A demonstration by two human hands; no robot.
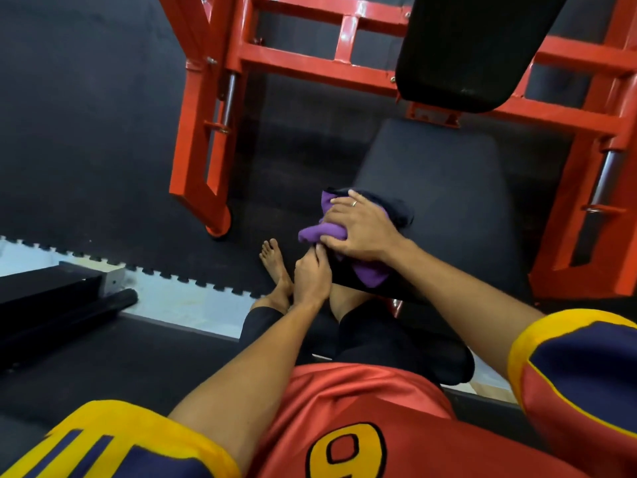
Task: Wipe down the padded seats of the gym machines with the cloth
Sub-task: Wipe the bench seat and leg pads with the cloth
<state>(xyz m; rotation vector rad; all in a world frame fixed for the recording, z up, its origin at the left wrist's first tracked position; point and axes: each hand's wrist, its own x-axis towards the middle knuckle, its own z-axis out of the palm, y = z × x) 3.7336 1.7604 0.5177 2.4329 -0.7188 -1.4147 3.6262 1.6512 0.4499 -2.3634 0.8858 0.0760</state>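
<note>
At the near left corner of the padded seat (448, 188), the purple cloth (319, 233) lies bunched under the right hand (360, 229). That hand's grip is spread, fingers flat and pressing the cloth onto the pad rather than clutching it. The left hand (310, 276) sits just beside it at the seat's near edge with bent fingers; whether its grip holds the pad's rim or a fold of cloth I cannot tell. The far and right parts of the seat lie bare of the cloth, so long overlapping strokes from this corner toward the back pad (465, 50) seem best, with the cloth flattened so more of it meets the padding. A loose tail hangs over the near edge; tucking it under the palm would stop it dragging.
</note>
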